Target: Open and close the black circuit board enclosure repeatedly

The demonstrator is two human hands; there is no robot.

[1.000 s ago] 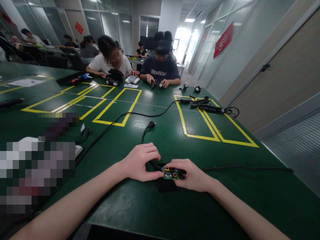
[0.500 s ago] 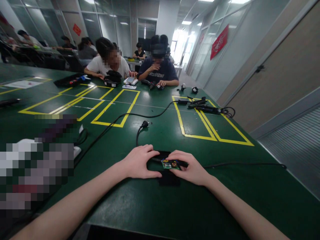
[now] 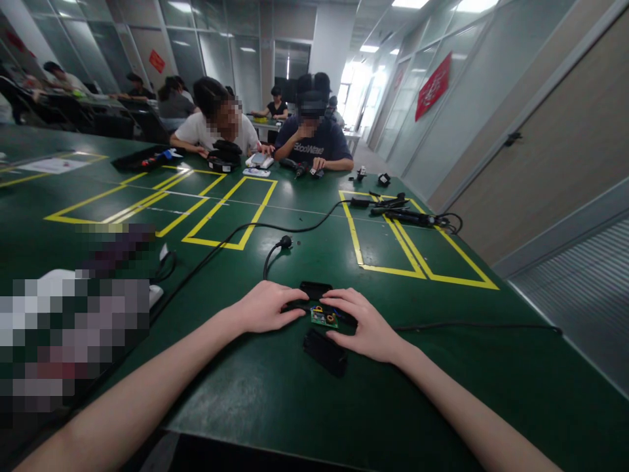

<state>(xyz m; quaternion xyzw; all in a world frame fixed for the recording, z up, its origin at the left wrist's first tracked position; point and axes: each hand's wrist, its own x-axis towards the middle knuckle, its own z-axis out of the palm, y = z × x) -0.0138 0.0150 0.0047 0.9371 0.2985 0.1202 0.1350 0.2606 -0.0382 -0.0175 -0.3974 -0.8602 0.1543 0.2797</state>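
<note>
Your right hand (image 3: 367, 326) has opened, so the board (image 3: 324, 317) looks free between your hands, toward the worktop's (image 3: 236, 400) near edge. I can't tell if your left hand (image 3: 264, 307) grips the cord (image 3: 297, 305).

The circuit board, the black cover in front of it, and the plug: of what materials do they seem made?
Circuit board: probably rigid resin laminate, green, carrying small components.
Black cover: likely hard plastic, mostly matte, judging by its dull surface and straight edges.
Plug: black plastic or rubber, rounded; the picture leaves open which.
</note>
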